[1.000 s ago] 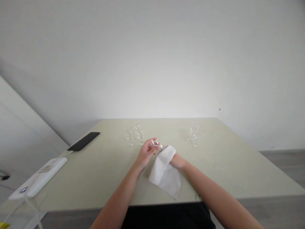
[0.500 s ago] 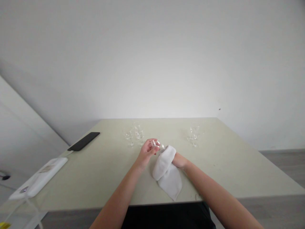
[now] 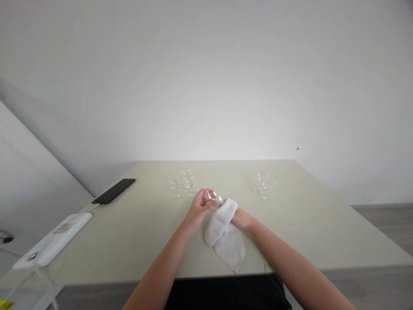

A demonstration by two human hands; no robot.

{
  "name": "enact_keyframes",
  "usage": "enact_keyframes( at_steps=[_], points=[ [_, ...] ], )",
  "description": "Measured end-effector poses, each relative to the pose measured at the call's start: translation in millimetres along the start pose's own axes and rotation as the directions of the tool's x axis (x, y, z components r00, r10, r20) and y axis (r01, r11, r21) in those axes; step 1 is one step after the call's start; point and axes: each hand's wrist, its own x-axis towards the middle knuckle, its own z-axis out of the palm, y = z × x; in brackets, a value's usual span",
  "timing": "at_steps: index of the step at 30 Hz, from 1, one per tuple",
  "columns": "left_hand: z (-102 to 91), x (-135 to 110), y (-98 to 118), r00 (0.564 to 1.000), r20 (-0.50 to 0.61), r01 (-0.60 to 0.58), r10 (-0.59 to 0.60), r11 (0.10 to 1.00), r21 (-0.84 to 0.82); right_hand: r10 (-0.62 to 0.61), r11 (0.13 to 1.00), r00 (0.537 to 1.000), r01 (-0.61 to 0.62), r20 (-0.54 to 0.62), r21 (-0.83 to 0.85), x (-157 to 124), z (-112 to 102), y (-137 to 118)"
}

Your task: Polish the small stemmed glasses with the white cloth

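A small glass (image 3: 211, 198) is held over the middle of the table (image 3: 306, 232), clamped in the fingers of the left hand (image 3: 198, 209). The right hand (image 3: 240, 218) is closed in a white cloth (image 3: 226, 237) that is pressed to the glass. The lower end of the cloth is laid close to the near edge. Bare surface is left on both sides. The glass seems turned sideways, with its long axis toward the cloth; the mouth end cannot be told.

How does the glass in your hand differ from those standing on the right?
The held glass lies tilted in the left hand, by the white cloth; the right-side glasses stand upright on the table. The held glass is gripped; the right-side glasses stand untouched. All are small and clear.
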Motion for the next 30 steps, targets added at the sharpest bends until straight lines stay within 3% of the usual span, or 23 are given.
enact_keyframes(
  at_steps=[30],
  points=[
    [1.5, -2.7, 4.7, 1.0, 0.028, -0.011, 0.01, 0.999, 0.035, 0.029, 0.997, 1.0, -0.029, -0.009, -0.066, -1.7, -2.5, -0.5]
  ],
)
